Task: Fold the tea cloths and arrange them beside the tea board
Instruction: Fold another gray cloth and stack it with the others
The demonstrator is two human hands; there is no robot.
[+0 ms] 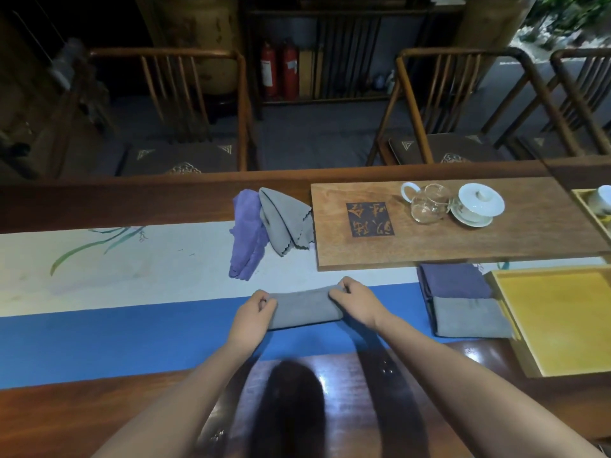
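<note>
Frame centre: grey cloth (304, 307) on the blue runner (132, 338), folded into a strip, left hand (256, 314) pinching its left end, right hand (358, 300) pinching its right end. Upper right: tea board (429, 239). Loose purple cloth (246, 233) and loose grey cloth (284, 219) just left of it. Folded dark cloth (453, 280) and folded grey cloth (469, 317) at right, beside yellow tray (558, 319).
</note>
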